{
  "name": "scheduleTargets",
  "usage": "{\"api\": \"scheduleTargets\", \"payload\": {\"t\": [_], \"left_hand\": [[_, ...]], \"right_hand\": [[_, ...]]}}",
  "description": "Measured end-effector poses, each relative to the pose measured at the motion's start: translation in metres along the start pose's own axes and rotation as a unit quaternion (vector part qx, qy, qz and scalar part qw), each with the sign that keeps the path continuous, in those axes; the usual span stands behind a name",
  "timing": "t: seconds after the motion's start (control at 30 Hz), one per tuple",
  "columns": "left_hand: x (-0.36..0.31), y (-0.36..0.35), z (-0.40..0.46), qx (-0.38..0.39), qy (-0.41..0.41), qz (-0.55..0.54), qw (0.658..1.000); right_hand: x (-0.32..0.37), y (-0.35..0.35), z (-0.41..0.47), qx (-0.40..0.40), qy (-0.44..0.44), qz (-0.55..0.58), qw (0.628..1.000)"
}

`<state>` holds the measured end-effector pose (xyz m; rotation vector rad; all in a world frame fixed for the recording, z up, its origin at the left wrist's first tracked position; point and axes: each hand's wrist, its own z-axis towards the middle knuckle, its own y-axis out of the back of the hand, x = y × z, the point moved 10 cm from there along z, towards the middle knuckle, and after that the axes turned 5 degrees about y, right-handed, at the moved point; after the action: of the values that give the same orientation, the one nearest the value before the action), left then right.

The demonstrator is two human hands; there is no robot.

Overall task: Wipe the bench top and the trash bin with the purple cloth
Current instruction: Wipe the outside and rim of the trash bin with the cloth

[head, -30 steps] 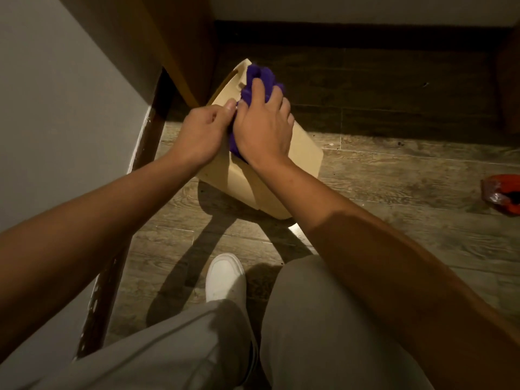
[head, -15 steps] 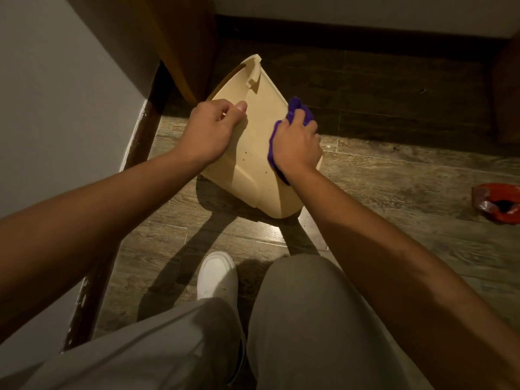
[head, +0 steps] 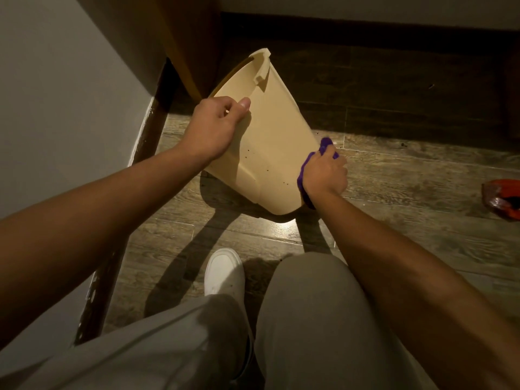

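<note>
Down on the wooden floor (head: pixel 394 192), the cream trash bin (head: pixel 270 142), speckled with dark spots, tilts; the left hand (head: pixel 211 128) clasps its rim while the right hand (head: pixel 323 175) presses the bunched purple cloth (head: pixel 326 143) against its lower right side.

2 hands (both bare), 1 trash bin (head: pixel 270 136), 1 purple cloth (head: pixel 305 171), 1 white shoe (head: pixel 223 273), 1 red wrapper (head: pixel 503 198).

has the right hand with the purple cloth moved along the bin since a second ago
Yes. The right hand with the purple cloth slid from near the trash bin rim down its side to the base.
</note>
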<state>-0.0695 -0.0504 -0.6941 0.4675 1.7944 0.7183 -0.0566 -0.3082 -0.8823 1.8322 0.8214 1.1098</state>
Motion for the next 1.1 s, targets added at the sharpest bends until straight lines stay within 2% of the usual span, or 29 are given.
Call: {"api": "scheduleTargets", "payload": {"t": [0.1,0.17,0.27,0.37,0.43,0.5,0.53,0.6,0.67,0.77,0.87,0.93,1.1], "left_hand": [[-0.002,0.005,0.001,-0.006,-0.023,0.039,0.999],[-0.012,0.011,0.004,-0.021,-0.060,0.101,0.993],[-0.021,0.018,0.009,-0.037,-0.086,0.160,0.983],[-0.033,0.010,0.017,-0.015,-0.073,0.172,0.982],[-0.051,0.001,0.023,0.047,-0.080,0.139,0.986],[-0.063,0.002,0.014,0.142,-0.128,0.134,0.972],[-0.058,0.006,0.008,0.176,-0.140,0.134,0.965],[-0.032,0.011,-0.006,0.208,-0.116,0.142,0.961],[-0.014,0.005,-0.017,0.186,-0.106,0.141,0.967],[-0.032,-0.012,-0.031,0.109,-0.171,0.072,0.977],[-0.044,-0.053,-0.052,0.150,-0.235,0.080,0.957],[-0.036,-0.072,-0.051,0.183,-0.230,0.106,0.950],[-0.027,-0.077,-0.025,0.178,-0.158,0.071,0.969]], "right_hand": [[-0.037,-0.019,-0.003,0.065,-0.053,-0.006,0.996],[-0.059,-0.016,-0.004,0.068,-0.076,0.001,0.995],[-0.056,0.016,0.001,0.002,-0.059,0.028,0.998],[-0.021,0.060,0.010,-0.056,-0.004,0.081,0.995],[0.003,0.083,0.014,-0.071,0.016,0.145,0.987],[0.019,0.096,0.017,-0.075,0.016,0.227,0.971],[0.024,0.101,0.018,-0.074,0.014,0.262,0.962],[0.026,0.108,0.018,-0.074,0.010,0.305,0.949],[0.025,0.111,0.017,-0.078,0.008,0.322,0.944],[0.030,0.100,0.014,-0.073,-0.012,0.348,0.934],[0.039,0.084,0.004,-0.062,-0.023,0.345,0.936],[0.042,0.074,-0.002,-0.048,-0.027,0.346,0.937],[0.045,0.060,-0.006,-0.020,-0.024,0.345,0.938]]}}
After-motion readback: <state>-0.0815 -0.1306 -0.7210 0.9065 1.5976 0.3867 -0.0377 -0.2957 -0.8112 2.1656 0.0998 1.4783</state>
